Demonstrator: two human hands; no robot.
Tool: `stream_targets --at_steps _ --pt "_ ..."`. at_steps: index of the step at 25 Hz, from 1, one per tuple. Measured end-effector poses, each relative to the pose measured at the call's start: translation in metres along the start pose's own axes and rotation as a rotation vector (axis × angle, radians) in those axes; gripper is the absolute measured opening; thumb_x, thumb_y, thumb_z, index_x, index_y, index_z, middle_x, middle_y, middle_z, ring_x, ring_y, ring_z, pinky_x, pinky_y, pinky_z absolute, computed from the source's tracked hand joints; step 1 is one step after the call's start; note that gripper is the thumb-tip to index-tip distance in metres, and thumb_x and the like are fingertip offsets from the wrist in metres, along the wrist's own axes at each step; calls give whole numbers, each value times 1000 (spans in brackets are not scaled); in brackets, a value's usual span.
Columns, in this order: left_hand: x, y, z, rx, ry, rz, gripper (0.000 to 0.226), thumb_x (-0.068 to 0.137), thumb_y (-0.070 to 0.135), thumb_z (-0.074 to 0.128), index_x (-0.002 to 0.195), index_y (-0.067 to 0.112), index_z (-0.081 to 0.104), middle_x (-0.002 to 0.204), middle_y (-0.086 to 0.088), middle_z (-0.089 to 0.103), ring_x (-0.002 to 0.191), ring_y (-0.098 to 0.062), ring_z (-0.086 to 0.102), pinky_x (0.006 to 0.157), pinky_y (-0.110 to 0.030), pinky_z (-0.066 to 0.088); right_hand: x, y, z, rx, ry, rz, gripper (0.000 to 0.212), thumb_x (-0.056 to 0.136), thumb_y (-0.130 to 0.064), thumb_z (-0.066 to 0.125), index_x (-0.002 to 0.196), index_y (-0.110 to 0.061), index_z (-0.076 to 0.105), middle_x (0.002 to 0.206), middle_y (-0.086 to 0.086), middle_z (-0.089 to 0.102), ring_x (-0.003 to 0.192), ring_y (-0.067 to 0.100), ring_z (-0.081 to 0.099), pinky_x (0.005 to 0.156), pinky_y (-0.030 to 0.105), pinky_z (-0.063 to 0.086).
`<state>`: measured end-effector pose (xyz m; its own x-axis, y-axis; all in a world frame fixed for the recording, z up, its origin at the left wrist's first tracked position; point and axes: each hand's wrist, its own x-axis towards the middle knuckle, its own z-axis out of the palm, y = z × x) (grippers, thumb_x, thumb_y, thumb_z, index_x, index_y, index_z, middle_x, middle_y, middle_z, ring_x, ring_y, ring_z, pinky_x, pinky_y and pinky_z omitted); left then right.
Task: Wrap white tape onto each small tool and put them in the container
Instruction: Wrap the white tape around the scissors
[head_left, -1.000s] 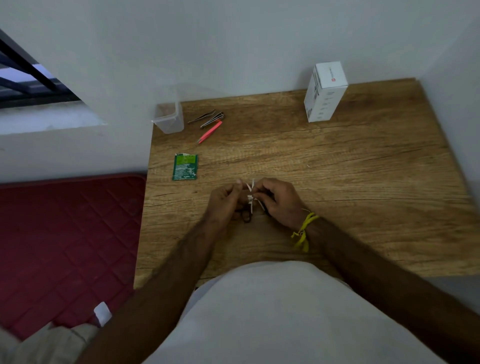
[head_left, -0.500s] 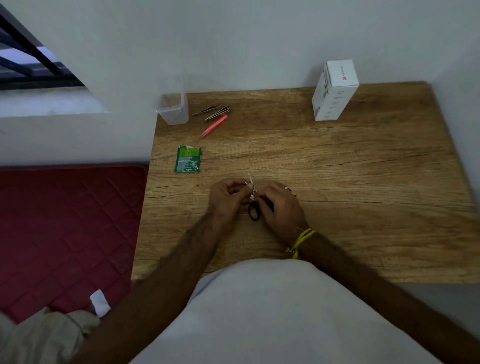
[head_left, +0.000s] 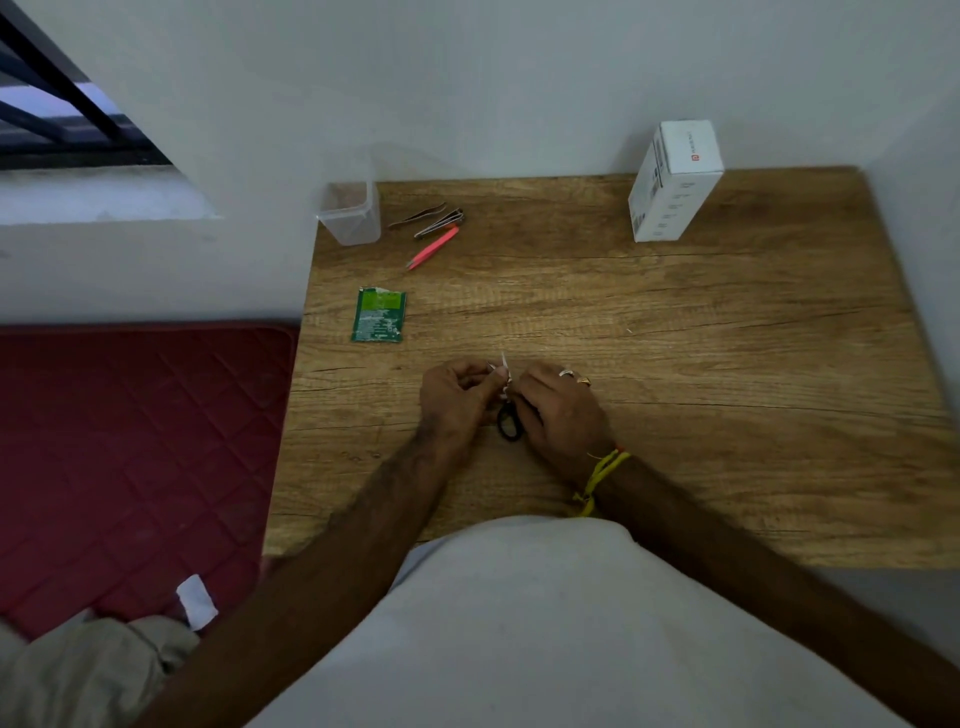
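While the right hand (head_left: 563, 410) grips the small scissors (head_left: 509, 421), the left hand (head_left: 457, 397) pinching white tape (head_left: 503, 364) should pull snugly, overlapping each turn.

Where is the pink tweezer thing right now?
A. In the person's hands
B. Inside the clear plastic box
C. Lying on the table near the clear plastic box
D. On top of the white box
C: the pink tweezers lie flat on the wooden table, just beside the clear container and two metal tools, while both hands work on small black-handled scissors.
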<state>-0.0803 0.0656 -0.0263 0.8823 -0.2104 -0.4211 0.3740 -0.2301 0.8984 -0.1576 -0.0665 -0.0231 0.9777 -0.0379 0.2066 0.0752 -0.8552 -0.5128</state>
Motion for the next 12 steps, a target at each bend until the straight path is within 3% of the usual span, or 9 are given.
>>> stream_targets --at_steps 8,12 --pt "-1 2 -1 -4 -8 -33 13 86 13 76 95 2 74 83 -12 77 71 -21 74 60 -35 62 -4 1 -5 49 -67 15 14 96 -15 57 100 -8 69 97 9 63 86 27 58 77 48 49" --pt "2 1 0 -5 -10 -36 16 87 13 76 96 0 74 84 -12 76 72 -22 74 61 -36 62 -8 -4 -5 88 -1 40 12 95 -17 59 94 -10 69 93 5 63 83 23 58 73 44 48"
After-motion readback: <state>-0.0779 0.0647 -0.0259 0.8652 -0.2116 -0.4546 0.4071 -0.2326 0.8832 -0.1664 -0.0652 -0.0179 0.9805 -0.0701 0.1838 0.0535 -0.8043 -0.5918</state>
